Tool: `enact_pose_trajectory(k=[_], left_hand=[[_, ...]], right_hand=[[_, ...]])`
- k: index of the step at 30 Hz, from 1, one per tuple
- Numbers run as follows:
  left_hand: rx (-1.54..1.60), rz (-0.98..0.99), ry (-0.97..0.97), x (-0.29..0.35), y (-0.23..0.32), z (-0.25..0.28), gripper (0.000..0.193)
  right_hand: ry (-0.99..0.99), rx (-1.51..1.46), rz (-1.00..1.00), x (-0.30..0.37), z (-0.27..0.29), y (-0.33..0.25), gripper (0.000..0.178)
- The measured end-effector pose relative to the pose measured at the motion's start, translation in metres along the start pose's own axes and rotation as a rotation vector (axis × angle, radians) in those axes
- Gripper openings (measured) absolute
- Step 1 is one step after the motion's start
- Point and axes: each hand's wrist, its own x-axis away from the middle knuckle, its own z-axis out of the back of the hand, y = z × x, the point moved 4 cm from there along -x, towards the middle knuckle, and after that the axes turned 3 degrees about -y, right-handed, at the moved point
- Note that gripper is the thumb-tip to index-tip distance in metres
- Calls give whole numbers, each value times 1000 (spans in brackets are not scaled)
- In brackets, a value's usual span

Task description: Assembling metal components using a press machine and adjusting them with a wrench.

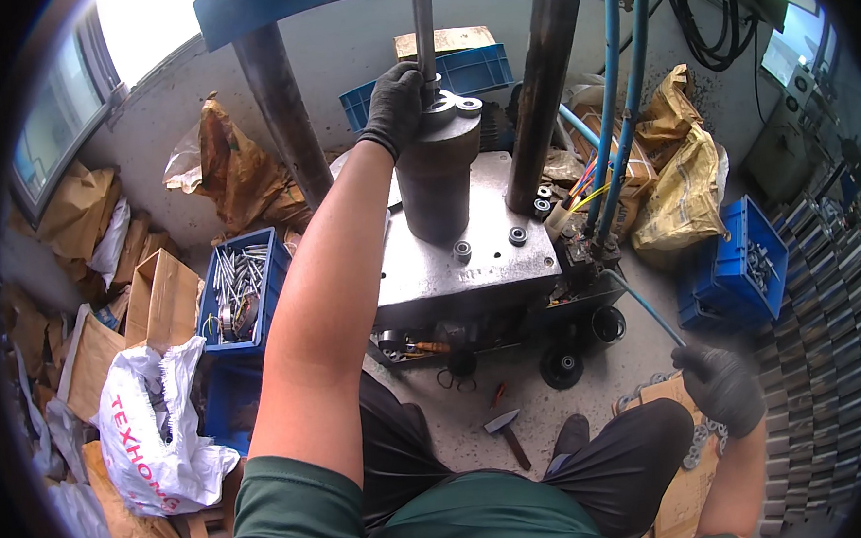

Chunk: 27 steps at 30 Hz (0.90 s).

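My left hand, in a dark grey glove, reaches up to the lower end of a vertical metal rod, fingers closed against it. Below that end stands a thick dark steel cylinder. Bearing rings lie on its top beside the rod; the exact contact under my fingers is hidden. The cylinder rests on the steel table of a press, where two small bearings sit. My right hand, also gloved and slightly blurred, is closed around the end of a thin blue-grey lever at the press's right side.
Dark posts and blue pipes flank the table. Blue crates with metal pins stand left, another crate right. A hammer lies on the floor between my feet. Stacked metal parts line the right side.
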Motion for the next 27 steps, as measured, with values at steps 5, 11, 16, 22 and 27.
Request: enact_pose_trajectory(k=[5, 11, 16, 22, 27], left_hand=[[-10, 12, 7, -1, 0, -2, 32], [-17, 15, 18, -1, -1, -1, 30], [101, 50, 20, -10, -11, 7, 29], [25, -4, 8, -10, -8, -3, 30], [206, 9, 90, 0, -2, -6, 32]], right_hand=[[-96, -33, -63, -3, -5, 12, 28], [391, 14, 80, -34, 30, 0, 21], [830, 276, 395, -120, 93, -20, 11], [825, 324, 283, -190, 137, 6, 29], [732, 279, -9, -212, 147, 31, 42]])
